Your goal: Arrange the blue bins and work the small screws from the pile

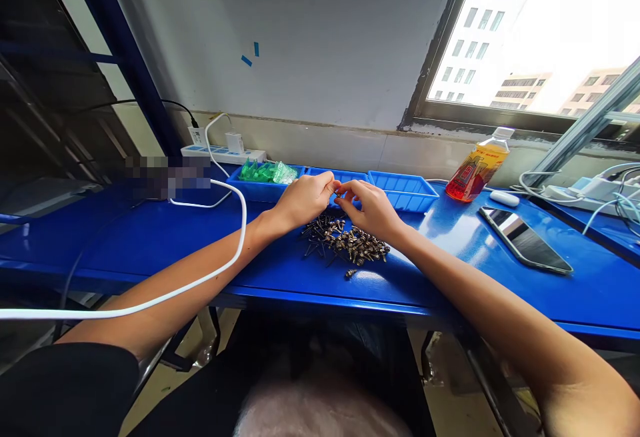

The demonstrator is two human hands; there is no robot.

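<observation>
Closely, 2 hands meet above a heap of small metal parts

At the left, a white cable [243, 224] crosses the view in front of the left forearm; if it catches on the arm as it shifts, it could tug the hand off its aim. Behind the arm, a blue bin [270, 192] holds green pieces [257, 172].

The left hand [309, 197] curls its fingers inward beside the right fingertips, yet what they close on is hidden, so I cannot tell whether it grips anything. Between the 2 hands sits a small metal piece [339, 194], which the right hand [373, 209] appears to pinch between thumb and fingers. With so little to hold, a slack pinch would probably let it drop into the heap [355, 242] below, where it would be hard to pick out.

Dark, thin pins [313, 236] lie at the heap's left side and touch it, so a careless sweep could mix them in further. In front, 1 loose part [351, 274] rests nearest the edge of the blue table [425, 277]; a brushing wrist might roll it off.

Farther right stand a shallow blue tray [404, 185], then a capped bottle [475, 169], and a phone [527, 240] lies flat. A wide elbow swing could jostle the phone.
</observation>
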